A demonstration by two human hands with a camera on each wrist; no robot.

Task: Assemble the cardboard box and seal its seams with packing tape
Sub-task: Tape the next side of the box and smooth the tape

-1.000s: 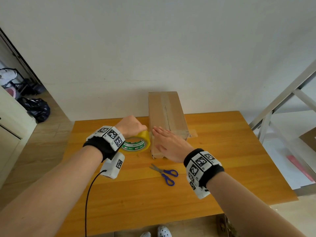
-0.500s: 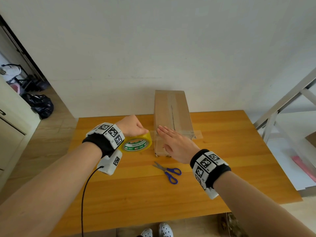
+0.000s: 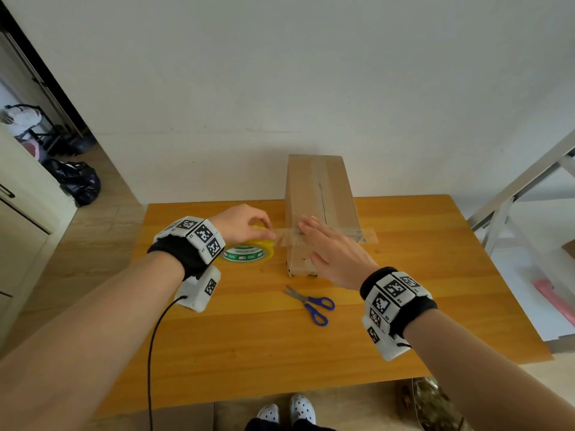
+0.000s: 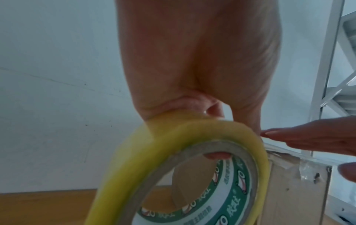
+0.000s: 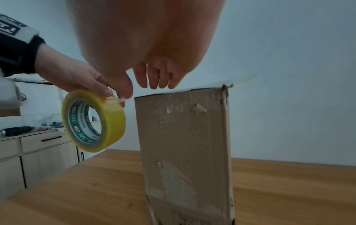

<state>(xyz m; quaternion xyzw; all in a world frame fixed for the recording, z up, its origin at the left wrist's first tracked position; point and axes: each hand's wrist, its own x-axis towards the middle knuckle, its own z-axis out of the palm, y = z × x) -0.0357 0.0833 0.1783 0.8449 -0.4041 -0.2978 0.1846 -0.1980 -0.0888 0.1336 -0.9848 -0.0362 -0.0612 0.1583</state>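
A closed cardboard box (image 3: 320, 209) (image 5: 185, 146) stands on the wooden table (image 3: 280, 337). A strip of clear tape (image 3: 361, 236) runs across its top near the front edge and sticks out past the right side. My left hand (image 3: 242, 225) grips the yellow tape roll (image 3: 249, 251) (image 4: 185, 175) (image 5: 94, 120) in the air just left of the box, one finger inside the core. My right hand (image 3: 329, 247) (image 5: 154, 76) lies flat with straight fingers over the tape on the box top.
Blue-handled scissors (image 3: 311, 301) lie on the table in front of the box. A white metal frame (image 3: 522, 188) stands to the right, a cabinet (image 3: 18, 219) and a black bag (image 3: 77, 185) to the left. A wall is close behind the table.
The left hand has drawn the roll a little away to the left, so a stretch of tape now shows between roll and box. The right hand stays flat on the box top.
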